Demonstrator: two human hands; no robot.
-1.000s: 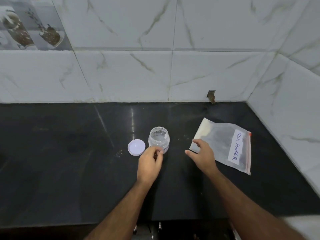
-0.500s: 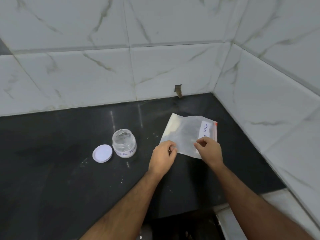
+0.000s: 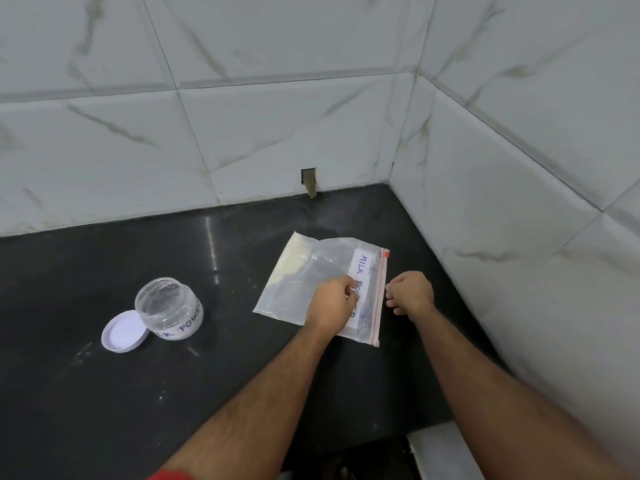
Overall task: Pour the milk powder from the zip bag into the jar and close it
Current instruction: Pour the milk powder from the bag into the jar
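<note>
Dark worktop (image 3: 86, 393) in a tiled corner: the bag (image 3: 311, 275) lies flat under my left hand (image 3: 330, 303), fingers seemingly pinching near its label, "MILK PO…". Right hand (image 3: 410, 294) curls loosely beside the zip edge, touching nothing I can see. I'd grip both lips and peel evenly. Well left, the open jar (image 3: 169, 308) reads "LK POW".

A black stone counter (image 3: 104, 393) meets white marble-veined wall tiles (image 3: 277, 126), with a small notch (image 3: 309, 180) at their base.

"MILK PO…" on the zip bag's label (image 3: 360, 271); "…LK POW…" on the jar (image 3: 171, 311).
</note>
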